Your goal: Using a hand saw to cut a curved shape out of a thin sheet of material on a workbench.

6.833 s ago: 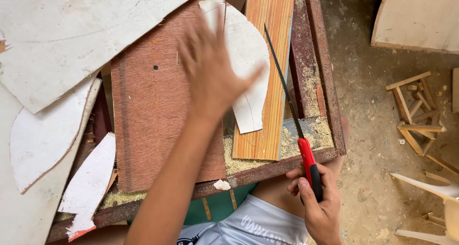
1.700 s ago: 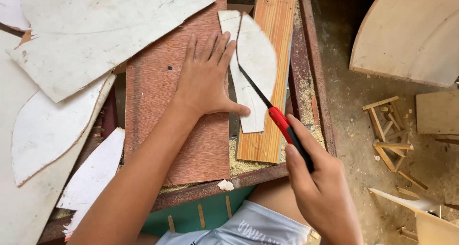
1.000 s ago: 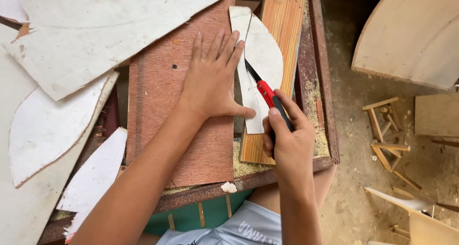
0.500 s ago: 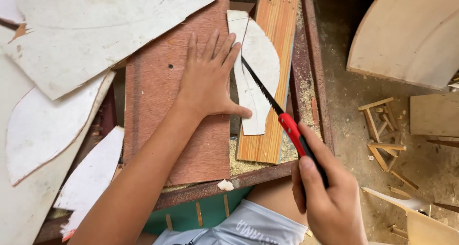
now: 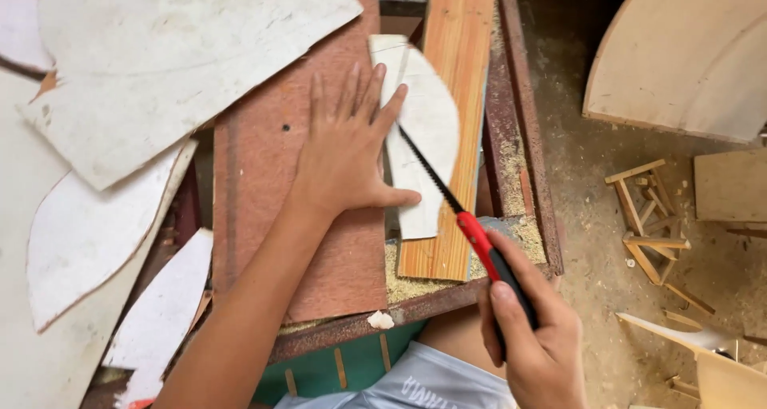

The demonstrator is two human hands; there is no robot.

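My left hand (image 5: 346,155) lies flat, fingers spread, on a reddish-brown board (image 5: 264,185), its fingertips and thumb pressing the edge of a white curved panel piece (image 5: 427,129). My right hand (image 5: 531,337) grips the red-and-black handle of a thin hand saw (image 5: 447,193). The saw's blade slants up and to the left across the white piece, its tip close to my left fingers. Beneath the white piece lies an orange wood-grain plank (image 5: 451,81).
Large white offcuts (image 5: 176,65) overlap at the left of the bench. Sawdust (image 5: 399,277) gathers near the rusty bench frame (image 5: 519,137). On the dusty floor at right are a curved plywood panel (image 5: 687,57), small wooden frames (image 5: 647,217) and scraps.
The saw went forward into the white piece, then drew back toward me. My right hand now sits lower and nearer my body. My left hand stayed pressed on the boards.
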